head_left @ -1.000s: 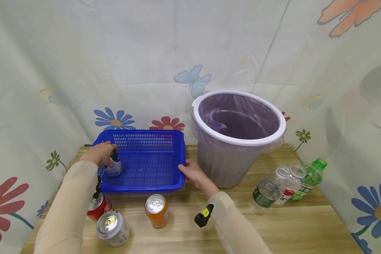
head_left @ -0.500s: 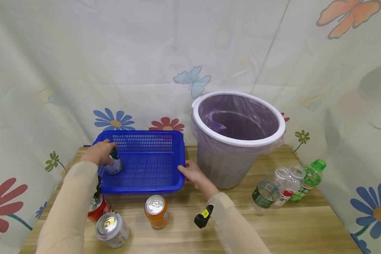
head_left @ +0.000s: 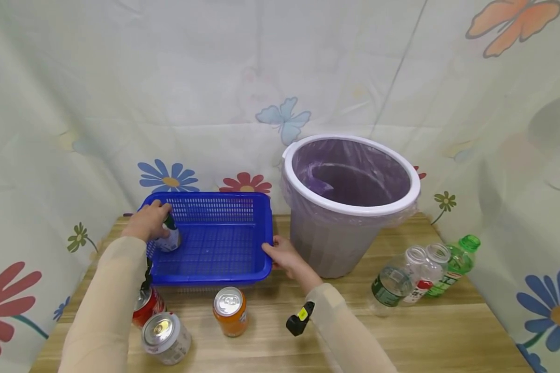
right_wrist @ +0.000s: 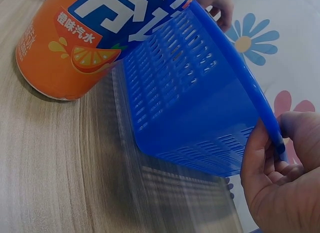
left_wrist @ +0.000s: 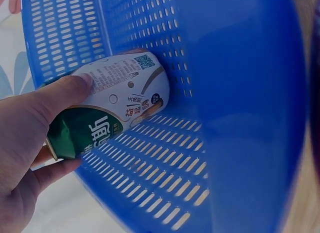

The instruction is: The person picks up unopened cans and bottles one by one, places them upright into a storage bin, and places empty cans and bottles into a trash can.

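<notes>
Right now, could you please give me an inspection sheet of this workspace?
Surface: wooden table.
Job's things: green-white can inside blue basket.
Clutter: orange can, red can, silver can, three bottles, lined bin.
Hands: left hand grips the green-white can; right hand holds the basket's rim.
Cables: nothing seen.
Surroundings: floral curtain.

Four cans: one green-and-white (head_left: 170, 239), one red (head_left: 148, 305), one silver (head_left: 165, 336), one orange (head_left: 230, 310). Three plastic bottles (head_left: 420, 277). One blue basket (head_left: 224, 269), one lined bin (head_left: 336, 243).
</notes>
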A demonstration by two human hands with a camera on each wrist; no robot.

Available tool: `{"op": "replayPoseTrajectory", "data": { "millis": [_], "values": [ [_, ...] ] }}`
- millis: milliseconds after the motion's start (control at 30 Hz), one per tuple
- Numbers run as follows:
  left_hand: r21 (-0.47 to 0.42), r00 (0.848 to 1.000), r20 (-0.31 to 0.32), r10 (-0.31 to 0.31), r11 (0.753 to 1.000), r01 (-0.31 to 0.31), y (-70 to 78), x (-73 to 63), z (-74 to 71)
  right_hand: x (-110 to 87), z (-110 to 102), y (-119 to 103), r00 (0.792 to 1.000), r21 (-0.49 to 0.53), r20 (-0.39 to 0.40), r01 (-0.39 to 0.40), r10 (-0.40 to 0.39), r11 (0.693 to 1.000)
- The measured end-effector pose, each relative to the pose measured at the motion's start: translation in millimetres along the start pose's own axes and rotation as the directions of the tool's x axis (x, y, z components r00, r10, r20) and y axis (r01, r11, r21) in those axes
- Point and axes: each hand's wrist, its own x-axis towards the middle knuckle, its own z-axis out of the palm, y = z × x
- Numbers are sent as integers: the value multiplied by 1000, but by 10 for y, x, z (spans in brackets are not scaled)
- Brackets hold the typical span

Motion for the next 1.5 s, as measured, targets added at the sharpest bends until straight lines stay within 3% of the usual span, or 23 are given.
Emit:
{"op": "replayPoseTrajectory", "data": {
  "millis": [533, 1100, 1500],
  "values": [
    [82, 1000, 1, -9, 997, 9, 34, 84, -80, 9, 2, 5, 1000, -1, -2, -4, 4, 1000],
    [66, 999, 5, -39, 997, 39, 51, 203, -75, 17, 3, 20, 1000, 4, -1, 2, -2, 1000],
    [42, 995, -3, -102, 994, 102, 116, 264, -45, 15, 1, 17, 1000, 3, 3, -1, 1, 1000]
  ]
}}
